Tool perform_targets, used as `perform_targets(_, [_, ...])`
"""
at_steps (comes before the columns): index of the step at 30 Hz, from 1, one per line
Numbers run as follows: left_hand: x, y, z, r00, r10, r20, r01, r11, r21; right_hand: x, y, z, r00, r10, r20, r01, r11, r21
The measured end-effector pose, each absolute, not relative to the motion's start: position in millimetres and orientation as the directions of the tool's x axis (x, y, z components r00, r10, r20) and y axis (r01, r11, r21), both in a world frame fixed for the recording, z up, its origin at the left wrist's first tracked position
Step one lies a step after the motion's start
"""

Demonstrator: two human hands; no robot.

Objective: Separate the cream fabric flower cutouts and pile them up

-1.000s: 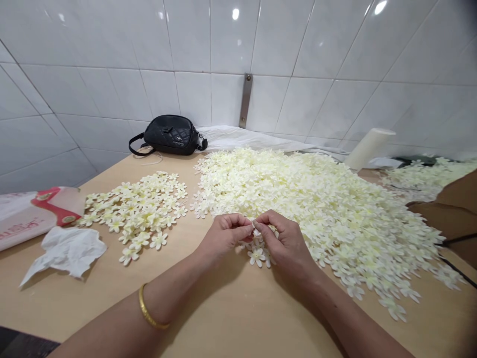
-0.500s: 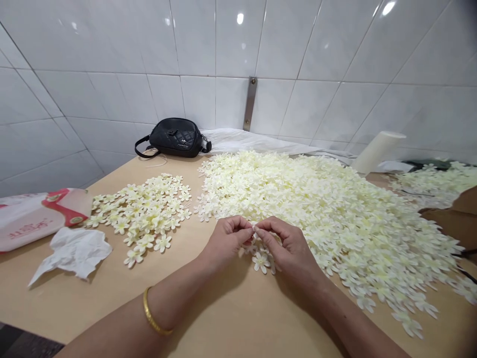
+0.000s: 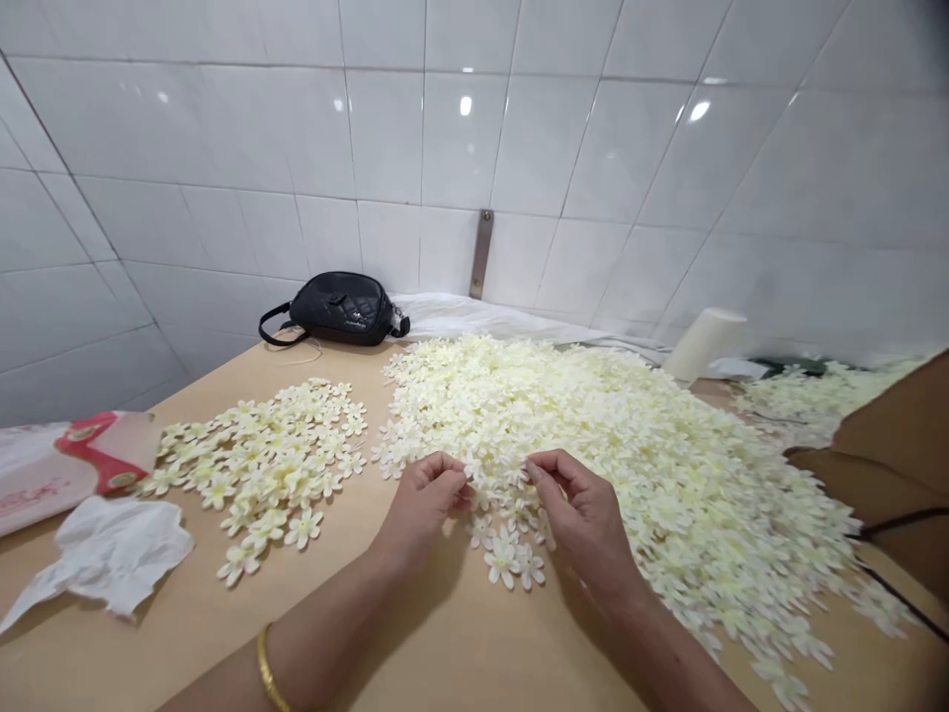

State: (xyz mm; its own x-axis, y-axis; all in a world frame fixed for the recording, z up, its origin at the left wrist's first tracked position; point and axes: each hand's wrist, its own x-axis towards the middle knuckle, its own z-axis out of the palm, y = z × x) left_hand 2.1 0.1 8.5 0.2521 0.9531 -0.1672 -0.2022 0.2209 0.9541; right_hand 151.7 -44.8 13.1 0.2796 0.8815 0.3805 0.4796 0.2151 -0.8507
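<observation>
At the front edge of a large heap of pale yellow-white artificial flowers, my two hands are held a short way apart. The thumb and forefinger of my left hand are pinched together. What sits between them is too small to make out. My right hand also has thumb and forefinger pressed together, close to the blossoms, and its contents are hidden. On the table between the hands lie a few loose flowers. A gold bangle circles my left wrist.
A smaller flower pile lies on the left, beside a crumpled tissue and a red-and-white bag. At the back stand a black pouch and a white cylinder. Brown material juts in from the right.
My hands, fingertips together before, have moved apart. More loose flowers show on the table between them. The view has tilted up and shifted slightly right.
</observation>
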Motion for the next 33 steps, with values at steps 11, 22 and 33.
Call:
perform_targets(11, [0.1,5.7,2.0,0.282,0.954,-0.105,-0.179,0.159,0.971,202.6,12.3,39.9,0.029,0.595,0.803,0.957,0.216,-0.195])
perform_targets(22, [1.7,5.0,23.9,0.222,0.975,0.022,0.103,-0.046,0.994,209.6,-24.3,17.9,0.025,0.602,0.798,0.944,0.248,-0.217])
perform_targets(33, [45.3,71.8,59.2,0.309,0.95,-0.052,0.489,-0.112,0.865,225.3,-24.0,4.7,0.024,0.533,0.846,0.955,0.237,-0.176])
